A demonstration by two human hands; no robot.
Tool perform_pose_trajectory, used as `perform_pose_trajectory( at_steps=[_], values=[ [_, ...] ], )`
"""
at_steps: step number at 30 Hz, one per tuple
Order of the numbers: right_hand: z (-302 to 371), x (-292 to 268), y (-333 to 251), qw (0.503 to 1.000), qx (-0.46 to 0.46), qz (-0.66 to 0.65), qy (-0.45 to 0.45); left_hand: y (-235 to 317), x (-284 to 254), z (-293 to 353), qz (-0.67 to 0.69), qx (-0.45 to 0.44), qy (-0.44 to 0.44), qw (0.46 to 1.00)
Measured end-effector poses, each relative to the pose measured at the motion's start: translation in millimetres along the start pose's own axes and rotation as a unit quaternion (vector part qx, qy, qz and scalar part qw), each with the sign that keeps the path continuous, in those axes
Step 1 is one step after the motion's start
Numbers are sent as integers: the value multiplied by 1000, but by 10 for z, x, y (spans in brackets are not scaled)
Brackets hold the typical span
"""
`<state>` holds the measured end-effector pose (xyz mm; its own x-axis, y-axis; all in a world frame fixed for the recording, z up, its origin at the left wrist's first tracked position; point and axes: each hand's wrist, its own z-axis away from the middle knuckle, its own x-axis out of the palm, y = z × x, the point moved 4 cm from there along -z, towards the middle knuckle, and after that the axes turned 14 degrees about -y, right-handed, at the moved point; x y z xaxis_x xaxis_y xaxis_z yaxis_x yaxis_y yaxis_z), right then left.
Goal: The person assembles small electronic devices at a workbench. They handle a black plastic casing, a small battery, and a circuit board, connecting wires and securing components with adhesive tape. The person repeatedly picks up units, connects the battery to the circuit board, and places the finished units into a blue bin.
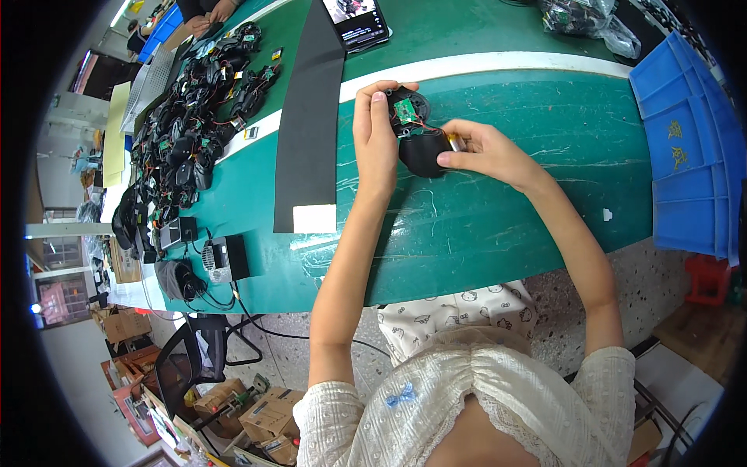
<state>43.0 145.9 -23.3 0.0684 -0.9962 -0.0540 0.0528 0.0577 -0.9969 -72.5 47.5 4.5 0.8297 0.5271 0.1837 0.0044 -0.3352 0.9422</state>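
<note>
An opened black device housing, shaped like a computer mouse, is held just above the green table. Its upper half (418, 104) carries a green circuit board (405, 110) with thin red and black wires. My left hand (375, 128) is closed around the left edge of this half, thumb along its side. Below it hangs the other black shell half (422, 156), joined by the wires. My right hand (494, 156) pinches that half's right edge; a small silver-and-yellow battery (456, 142) shows between thumb and fingers. The palm side of each hand is hidden.
A heap of similar black devices (183, 148) lies at left. Nearer stands a grey-black power box (224, 258) with cables. A black mat (309, 132), a phone (358, 23), a blue bin (689, 148) and a plastic bag (580, 17) surround the work. Another person's hands (208, 17) show far left.
</note>
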Motion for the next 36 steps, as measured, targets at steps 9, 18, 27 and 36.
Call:
perform_pose_trajectory(
  at_steps=[9,18,27,36],
  values=[
    [29,39,-77,958,-18,-285,19,163,45,54,-271,120,24,955],
    [80,-101,61,862,-73,-501,-22,72,133,33,-360,138,-24,923],
    [59,-117,-74,823,-132,-552,-1,-280,206,77,-37,-183,-97,978],
    [181,-163,-217,946,-57,-318,2,-297,108,58,174,-215,-108,955]
  ],
)
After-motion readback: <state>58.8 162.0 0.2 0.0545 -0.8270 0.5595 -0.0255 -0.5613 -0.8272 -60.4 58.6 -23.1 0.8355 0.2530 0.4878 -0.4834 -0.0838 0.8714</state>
